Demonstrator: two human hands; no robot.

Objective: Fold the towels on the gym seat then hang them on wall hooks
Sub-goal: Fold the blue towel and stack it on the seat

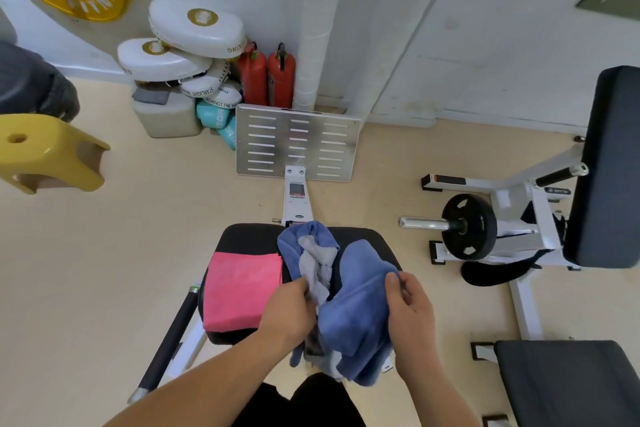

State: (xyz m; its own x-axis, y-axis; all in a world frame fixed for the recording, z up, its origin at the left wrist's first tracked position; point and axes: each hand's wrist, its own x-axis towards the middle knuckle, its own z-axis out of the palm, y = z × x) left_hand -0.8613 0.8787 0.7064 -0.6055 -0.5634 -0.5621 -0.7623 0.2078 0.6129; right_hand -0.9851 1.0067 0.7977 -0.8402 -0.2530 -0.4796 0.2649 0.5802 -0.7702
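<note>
A pink towel (242, 291) lies folded flat on the left half of the seat (242, 236). On the right half sits a crumpled heap: a blue towel (356, 305) spilling over the seat's near edge, with a grey towel (317, 267) tangled into it towards the middle. I cannot tell whether the blue cloth at the far edge of the seat is part of the same towel or another one.

The left hand (294, 308) is over the near middle of the seat, fingers curled into the heap where grey meets blue. It appears to grip the grey cloth. The right hand (412, 312), at the seat's right edge, pinches a fold of the blue towel between thumb and fingers.

These towels look light, soft and limp, so they will sag and bunch wherever they are unsupported. They are not likely to slip or be damaged. The tangle probably needs pulling apart first. After that, the best hold is likely two neighbouring corners of one towel, so it hangs open and flat before it is laid on the seat to fold.
</note>
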